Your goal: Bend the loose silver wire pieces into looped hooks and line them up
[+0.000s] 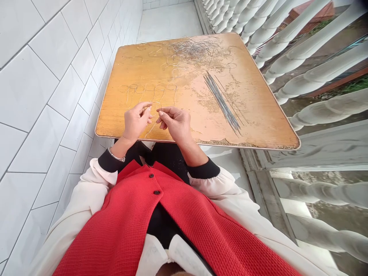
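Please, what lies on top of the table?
On the table: a tangled wire pile, a bundle of straight wires and wire loops. What the left hand and right hand cover is hidden.

Worn table: tangled wires, straight wire bundle, loops.

A worn table stands between a tiled wall and white balusters — pale floor beyond.

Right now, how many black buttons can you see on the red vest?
2. The first button sits where the neckline of the red vest ends; the second button is nearer the table. More may be hidden lower down.
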A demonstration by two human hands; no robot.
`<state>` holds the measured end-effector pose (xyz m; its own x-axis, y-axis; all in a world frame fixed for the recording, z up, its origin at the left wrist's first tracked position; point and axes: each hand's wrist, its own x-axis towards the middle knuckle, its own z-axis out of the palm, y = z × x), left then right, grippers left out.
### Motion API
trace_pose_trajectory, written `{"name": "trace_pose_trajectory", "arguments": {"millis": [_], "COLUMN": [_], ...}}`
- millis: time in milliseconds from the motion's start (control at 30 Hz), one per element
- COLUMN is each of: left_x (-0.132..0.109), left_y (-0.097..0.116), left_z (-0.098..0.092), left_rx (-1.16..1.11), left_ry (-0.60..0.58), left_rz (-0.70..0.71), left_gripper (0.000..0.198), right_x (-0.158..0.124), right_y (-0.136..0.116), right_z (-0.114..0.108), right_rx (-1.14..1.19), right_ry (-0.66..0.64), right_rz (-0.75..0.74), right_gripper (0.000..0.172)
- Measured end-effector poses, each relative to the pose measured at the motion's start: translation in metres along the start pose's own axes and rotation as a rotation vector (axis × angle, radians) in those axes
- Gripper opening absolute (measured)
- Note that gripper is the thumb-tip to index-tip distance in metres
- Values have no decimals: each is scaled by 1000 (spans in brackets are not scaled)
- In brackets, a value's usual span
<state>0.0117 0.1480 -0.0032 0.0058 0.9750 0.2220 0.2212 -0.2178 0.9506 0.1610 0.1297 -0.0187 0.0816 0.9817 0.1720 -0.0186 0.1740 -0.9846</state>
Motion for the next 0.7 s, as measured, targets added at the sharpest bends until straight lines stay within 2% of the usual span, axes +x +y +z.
{"name": "trace_pose_trajectory", "arguments": {"millis": [100,333,433,500,633,700], "left_x": [-3,-4,-2,-1,3,5], "left_y": [4,2,1,2,10,15], "left_z": [5,11,6,0,-10,-13], "left_rx": [-57,-155,-147,-125,-65,-43], "left_ry": [-30,21,-46,-97,-100,-127], "left_rz": [-66,-112,-132,-122,-67,-98], "left_gripper": [17,14,9,13,22,20], "right_x": [2,3,3,3,5,7], "right_y": [1,2,0,-1,-5,-8], "right_z": [2,4,2,0,-2,-3], "right_rx": [54,135,114,80,25,2], "right_ry": [-19,-48,-31,-7,18,9], "right_rz": [22,21,7,6,22,36], "right_gripper": [43,39,37,34,27,24]}}
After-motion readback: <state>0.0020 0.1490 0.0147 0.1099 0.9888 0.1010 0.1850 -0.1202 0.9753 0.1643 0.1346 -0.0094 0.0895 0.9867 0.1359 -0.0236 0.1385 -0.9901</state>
